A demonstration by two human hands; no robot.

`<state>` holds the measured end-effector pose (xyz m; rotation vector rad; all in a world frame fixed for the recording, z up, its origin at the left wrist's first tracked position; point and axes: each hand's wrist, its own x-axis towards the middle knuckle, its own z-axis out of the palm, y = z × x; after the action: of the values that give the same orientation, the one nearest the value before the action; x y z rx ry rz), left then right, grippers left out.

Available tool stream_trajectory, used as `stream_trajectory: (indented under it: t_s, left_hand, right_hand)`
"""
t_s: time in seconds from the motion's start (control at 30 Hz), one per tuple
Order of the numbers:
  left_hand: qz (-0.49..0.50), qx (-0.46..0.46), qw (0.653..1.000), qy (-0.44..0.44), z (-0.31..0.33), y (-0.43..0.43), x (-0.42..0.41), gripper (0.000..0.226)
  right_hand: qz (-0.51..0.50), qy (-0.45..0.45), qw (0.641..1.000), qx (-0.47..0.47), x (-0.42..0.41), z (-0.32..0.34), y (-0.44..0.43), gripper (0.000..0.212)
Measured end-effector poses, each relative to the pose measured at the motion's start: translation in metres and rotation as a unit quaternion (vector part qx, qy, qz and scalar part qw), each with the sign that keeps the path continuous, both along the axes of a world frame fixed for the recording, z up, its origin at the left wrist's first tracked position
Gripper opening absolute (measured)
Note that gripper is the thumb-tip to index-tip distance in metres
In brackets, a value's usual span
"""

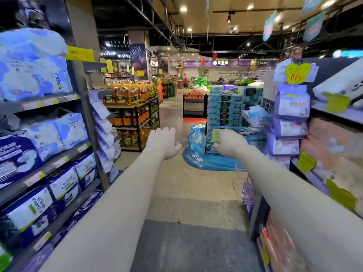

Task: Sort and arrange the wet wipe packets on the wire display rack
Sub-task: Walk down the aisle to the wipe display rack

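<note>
Both my arms reach forward down a shop aisle. My right hand (228, 143) grips a small green packet (216, 135), held out in front of a stack of teal tissue boxes (224, 112). My left hand (165, 142) hangs in mid-air over the floor, fingers curled, holding nothing. To the right a column of purple-and-white wet wipe packets (290, 114) hangs on a wire display rack (268, 104) under a yellow price tag (296, 73). A second column of similar packets (104, 122) hangs at the end of the left shelves. The picture is blurred by motion.
Shelves of bulky paper-roll packs (39, 134) line the left side. Pink packs (334, 146) fill the right shelves. A low wire basket (243, 185) stands at the right by my forearm. Oil bottles (133, 107) stand on a rack ahead; a blue floor sticker (198, 154) lies beyond my hands.
</note>
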<state>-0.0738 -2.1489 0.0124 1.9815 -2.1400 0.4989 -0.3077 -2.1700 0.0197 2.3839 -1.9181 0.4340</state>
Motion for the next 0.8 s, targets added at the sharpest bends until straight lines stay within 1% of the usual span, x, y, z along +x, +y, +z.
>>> stream_trajectory:
  t_s: [0.2,0.33,0.47,0.63,0.8]
  left_hand:
    - [-0.064,0.002,0.998,0.001,0.016,-0.162,0.001,0.054]
    - [-0.09,0.003,0.996,0.005,0.017,-0.257,-0.004,0.049]
    - [-0.101,0.011,0.995,-0.015,0.002,-0.352,-0.009,0.048]
    - [-0.099,0.031,0.994,-0.036,-0.017,-0.489,-0.029,0.045]
    - [-0.133,0.058,0.989,-0.019,-0.01,-0.627,-0.074,0.046]
  right_hand:
    - [-0.023,0.017,1.0,-0.004,0.031,0.023,-0.151,0.029]
    - [-0.041,0.006,0.999,0.0,0.033,0.018,-0.242,0.037]
    - [-0.06,-0.022,0.998,0.016,0.02,0.003,-0.339,0.029]
    - [-0.093,-0.005,0.996,0.01,-0.009,-0.017,-0.472,0.034]
    - [-0.132,0.007,0.991,0.015,-0.054,-0.02,-0.595,0.026]
